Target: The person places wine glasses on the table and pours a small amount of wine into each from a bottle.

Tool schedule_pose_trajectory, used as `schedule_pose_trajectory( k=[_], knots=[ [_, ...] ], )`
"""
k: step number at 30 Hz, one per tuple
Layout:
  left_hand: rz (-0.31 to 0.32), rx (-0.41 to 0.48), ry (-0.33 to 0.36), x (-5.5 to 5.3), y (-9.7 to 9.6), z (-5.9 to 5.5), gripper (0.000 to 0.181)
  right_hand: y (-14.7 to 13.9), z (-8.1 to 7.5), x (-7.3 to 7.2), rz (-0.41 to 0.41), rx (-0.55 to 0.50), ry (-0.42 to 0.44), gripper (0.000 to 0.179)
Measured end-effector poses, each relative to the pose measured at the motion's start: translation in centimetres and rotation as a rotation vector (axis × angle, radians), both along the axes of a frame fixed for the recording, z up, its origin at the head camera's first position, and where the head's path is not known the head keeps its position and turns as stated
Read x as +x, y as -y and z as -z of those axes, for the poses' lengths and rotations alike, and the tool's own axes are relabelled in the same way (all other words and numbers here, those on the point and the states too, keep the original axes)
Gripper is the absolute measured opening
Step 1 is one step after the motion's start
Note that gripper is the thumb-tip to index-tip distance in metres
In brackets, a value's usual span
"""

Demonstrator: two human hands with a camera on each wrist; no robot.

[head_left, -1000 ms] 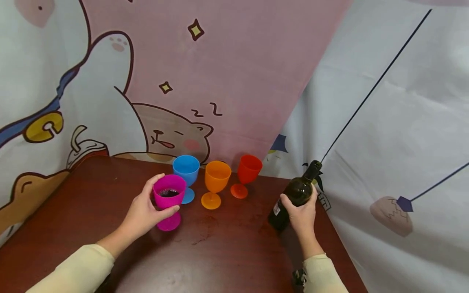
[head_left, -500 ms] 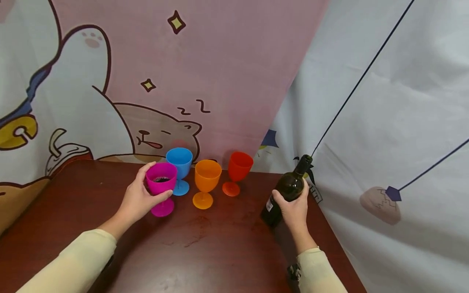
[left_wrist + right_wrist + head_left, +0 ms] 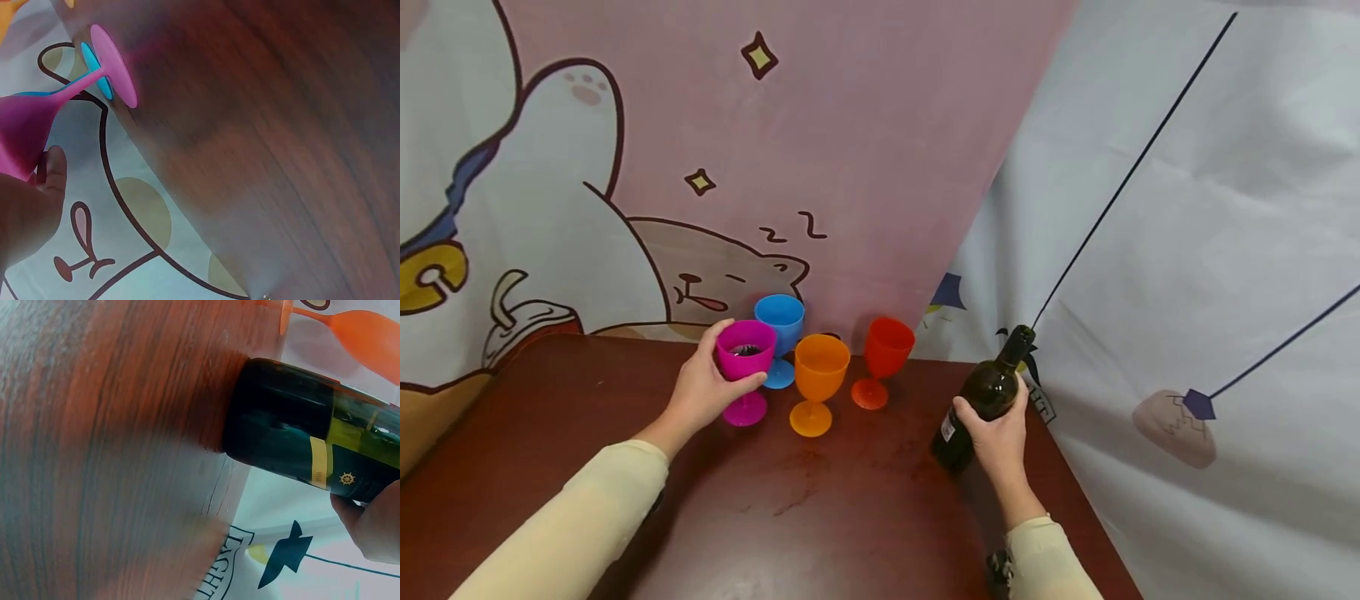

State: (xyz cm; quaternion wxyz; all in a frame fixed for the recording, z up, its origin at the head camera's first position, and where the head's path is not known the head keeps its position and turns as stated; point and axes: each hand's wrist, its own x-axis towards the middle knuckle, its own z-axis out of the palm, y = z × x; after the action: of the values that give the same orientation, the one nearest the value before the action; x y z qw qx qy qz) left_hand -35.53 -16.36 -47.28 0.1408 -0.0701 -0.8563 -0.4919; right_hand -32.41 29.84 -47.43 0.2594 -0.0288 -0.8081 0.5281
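Observation:
My left hand (image 3: 703, 387) grips the bowl of a magenta goblet (image 3: 747, 340), thumb on the near side and fingers behind it. Dark liquid sits inside, and its foot is right at the tabletop. Just behind stands a blue goblet (image 3: 780, 321), partly hidden by the magenta one; their feet overlap in the left wrist view, where the magenta foot (image 3: 114, 65) is nearer. On the right, my right hand (image 3: 1000, 429) holds a dark green wine bottle (image 3: 988, 390) round its body. The bottle is uncapped, and its base (image 3: 240, 409) meets the table.
An orange goblet (image 3: 821, 367) and a red goblet (image 3: 889, 346) stand right of the blue one, near the back edge of the brown table (image 3: 850, 517). Wet streaks mark the wood before them. A printed cloth (image 3: 880, 167) hangs close behind and on the right.
My left hand has carried the magenta goblet away from me, up against the blue one in view. The blue goblet has shifted right, closer to the orange one. My right hand stays on the bottle.

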Motion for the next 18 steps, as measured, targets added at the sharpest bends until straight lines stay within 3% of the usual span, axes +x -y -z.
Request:
schedule_pose_trajectory(
  k=[7, 18],
  knots=[
    [-0.015, -0.010, -0.007, 0.0, 0.3, 0.1, 0.103, 0.3, 0.2, 0.0, 0.016, -0.002, -0.001, 0.101],
    [-0.125, -0.032, -0.035, 0.8, 1.4, 0.0, 0.104, 0.2, 0.1, 0.0, 0.013, 0.006, -0.003, 0.100]
  ],
)
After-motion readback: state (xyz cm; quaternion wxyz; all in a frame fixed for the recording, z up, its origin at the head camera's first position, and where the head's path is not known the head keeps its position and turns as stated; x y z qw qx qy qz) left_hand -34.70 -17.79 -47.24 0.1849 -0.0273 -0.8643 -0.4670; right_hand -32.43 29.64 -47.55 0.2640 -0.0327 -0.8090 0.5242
